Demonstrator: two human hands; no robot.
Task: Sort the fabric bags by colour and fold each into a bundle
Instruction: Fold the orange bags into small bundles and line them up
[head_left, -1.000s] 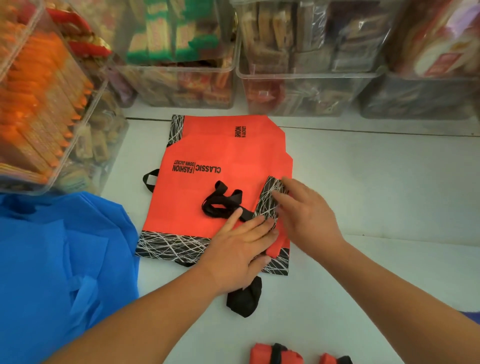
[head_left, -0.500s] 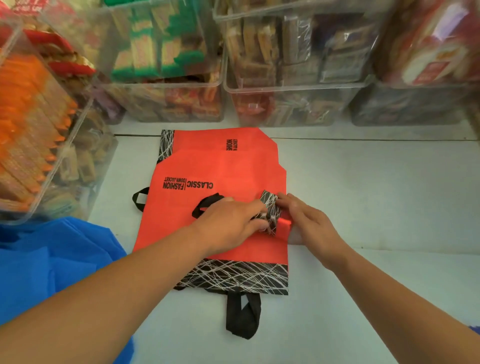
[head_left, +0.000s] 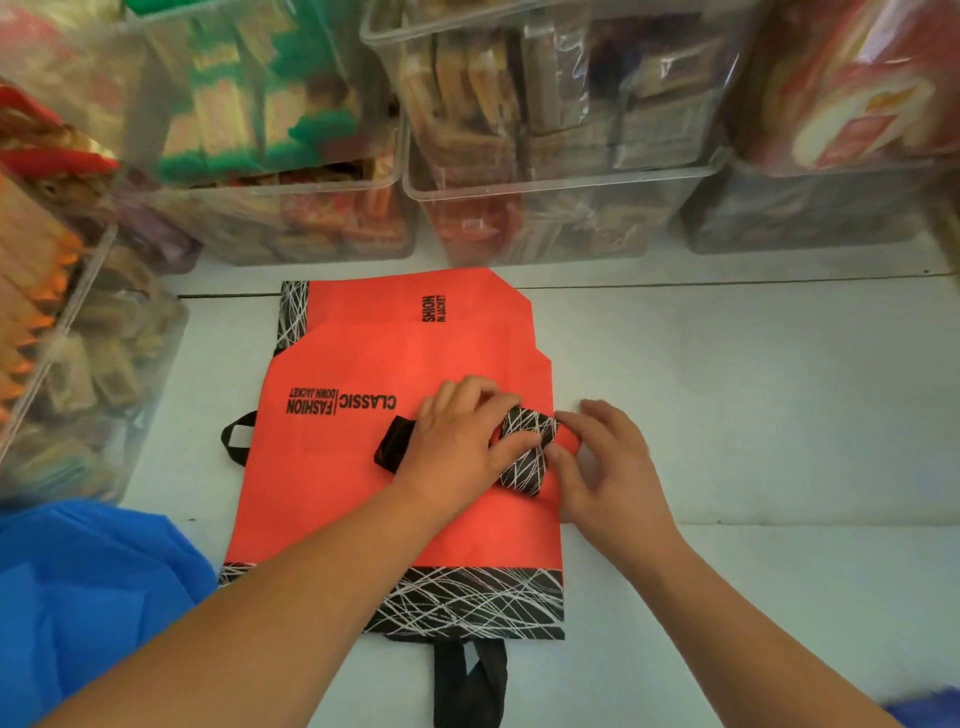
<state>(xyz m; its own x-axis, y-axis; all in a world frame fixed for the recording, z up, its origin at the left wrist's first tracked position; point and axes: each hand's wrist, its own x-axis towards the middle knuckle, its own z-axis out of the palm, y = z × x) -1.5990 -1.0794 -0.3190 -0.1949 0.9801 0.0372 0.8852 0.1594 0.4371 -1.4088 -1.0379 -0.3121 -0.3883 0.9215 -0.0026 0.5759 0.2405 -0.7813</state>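
My left hand (head_left: 457, 441) pinched the roll (head_left: 527, 452) atop the orange bags (head_left: 322, 467). My right hand (head_left: 608, 467), fingers loose, touched its end. A slack pinch would probably let it spring open.

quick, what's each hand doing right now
Left hand: closed, gripping the folded patterned bundle.
Right hand: open, fingertips touching the same bundle.

Blue fabric (head_left: 88, 597) leaves the left edge, the black handle (head_left: 467, 686) the bottom.

Bins (head_left: 545, 208) block behind; open tabletop (head_left: 769, 415) at right
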